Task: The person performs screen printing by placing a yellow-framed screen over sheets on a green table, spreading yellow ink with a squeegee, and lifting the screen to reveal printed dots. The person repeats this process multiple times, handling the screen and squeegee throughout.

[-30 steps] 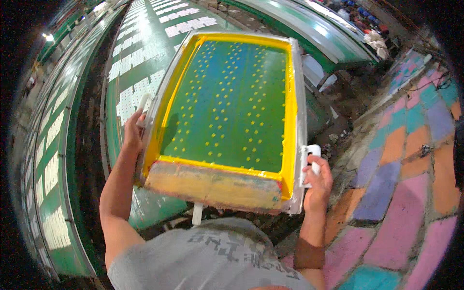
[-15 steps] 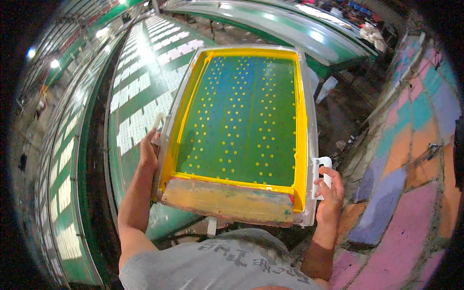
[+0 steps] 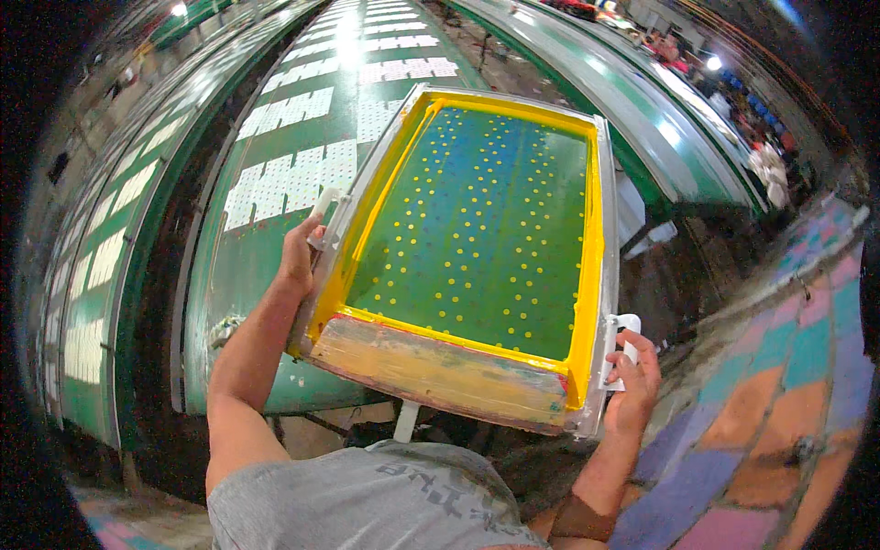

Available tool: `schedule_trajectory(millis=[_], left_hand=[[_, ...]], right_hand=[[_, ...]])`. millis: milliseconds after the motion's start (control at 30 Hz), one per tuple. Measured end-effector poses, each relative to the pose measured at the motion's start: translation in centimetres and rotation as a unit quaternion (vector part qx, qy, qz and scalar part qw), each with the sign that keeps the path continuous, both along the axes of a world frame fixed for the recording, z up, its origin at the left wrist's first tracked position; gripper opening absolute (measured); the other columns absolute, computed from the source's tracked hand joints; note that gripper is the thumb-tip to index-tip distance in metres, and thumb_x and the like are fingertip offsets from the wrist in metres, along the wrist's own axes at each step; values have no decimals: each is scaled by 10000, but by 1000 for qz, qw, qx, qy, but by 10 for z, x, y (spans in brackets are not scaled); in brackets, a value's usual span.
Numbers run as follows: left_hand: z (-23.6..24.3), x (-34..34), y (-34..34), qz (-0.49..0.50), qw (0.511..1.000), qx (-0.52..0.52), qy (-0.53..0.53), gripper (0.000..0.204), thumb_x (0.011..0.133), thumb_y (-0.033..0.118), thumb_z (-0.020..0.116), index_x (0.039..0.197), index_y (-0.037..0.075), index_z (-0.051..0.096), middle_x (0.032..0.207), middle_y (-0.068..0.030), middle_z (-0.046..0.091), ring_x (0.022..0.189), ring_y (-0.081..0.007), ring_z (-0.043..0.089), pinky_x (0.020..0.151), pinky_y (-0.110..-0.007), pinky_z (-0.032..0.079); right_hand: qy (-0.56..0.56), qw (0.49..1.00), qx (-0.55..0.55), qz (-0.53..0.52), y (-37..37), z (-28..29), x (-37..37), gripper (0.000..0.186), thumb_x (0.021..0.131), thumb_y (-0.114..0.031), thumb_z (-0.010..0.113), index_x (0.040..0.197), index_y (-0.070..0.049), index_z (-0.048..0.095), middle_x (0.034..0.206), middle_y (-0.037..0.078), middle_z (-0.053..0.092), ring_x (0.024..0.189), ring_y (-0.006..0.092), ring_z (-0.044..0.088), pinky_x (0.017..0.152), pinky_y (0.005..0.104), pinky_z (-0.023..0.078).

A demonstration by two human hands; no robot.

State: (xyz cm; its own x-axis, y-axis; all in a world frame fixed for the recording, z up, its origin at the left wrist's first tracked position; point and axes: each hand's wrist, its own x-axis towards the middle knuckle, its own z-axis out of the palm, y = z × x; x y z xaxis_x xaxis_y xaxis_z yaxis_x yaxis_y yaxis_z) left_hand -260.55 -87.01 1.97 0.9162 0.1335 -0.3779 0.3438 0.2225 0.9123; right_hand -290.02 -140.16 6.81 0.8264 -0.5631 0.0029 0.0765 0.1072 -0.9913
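I hold a screen-printing frame (image 3: 477,229) in front of my body with both hands. Its green mesh carries columns of small yellow dots, and yellow ink lines the inner borders. Along the near end lies a wooden squeegee (image 3: 440,371) stained with ink. My left hand (image 3: 298,255) is closed round the white handle on the frame's left side. On the right side, my right hand (image 3: 632,385) grips the other white handle (image 3: 629,324), its fingers curled through it. The frame's underside is hidden.
A long green printing table (image 3: 225,302) with rows of white dotted pieces (image 3: 293,179) runs away under and beyond the frame. Another green table (image 3: 110,275) stands at the left, a third (image 3: 632,101) at the far right. A painted block wall (image 3: 761,394) rises at the right.
My view has turned and the frame now sits slightly further right, tilted a little more clockwise, over the near end of the table. Both hands keep their hold on the handles.
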Motion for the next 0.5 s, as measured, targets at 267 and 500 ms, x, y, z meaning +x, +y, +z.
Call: schedule_trajectory(millis=[267, 500], left_hand=[[-23, -46, -6, 55, 995, 54, -63, 573, 948, 615, 714, 1061, 54, 756, 867, -69, 731, 750, -230, 680, 728, -385, 545], [-44, -27, 2, 44, 995, -17, -87, 469, 955, 528, 728, 1056, 71, 756, 924, -70, 726, 815, -215, 662, 779, -372, 502]], right_hand=[[-21, 997, -61, 35, -14, -30, -10, 374, 963, -92, 714, 1335, -58, 700, 1233, 40, 701, 993, 121, 654, 775, 265, 510], [2, 997, -76, 3, -1, -13, -18, 409, 943, -110, 725, 1341, -24, 680, 1291, 63, 694, 990, 124, 654, 759, 250, 501]])
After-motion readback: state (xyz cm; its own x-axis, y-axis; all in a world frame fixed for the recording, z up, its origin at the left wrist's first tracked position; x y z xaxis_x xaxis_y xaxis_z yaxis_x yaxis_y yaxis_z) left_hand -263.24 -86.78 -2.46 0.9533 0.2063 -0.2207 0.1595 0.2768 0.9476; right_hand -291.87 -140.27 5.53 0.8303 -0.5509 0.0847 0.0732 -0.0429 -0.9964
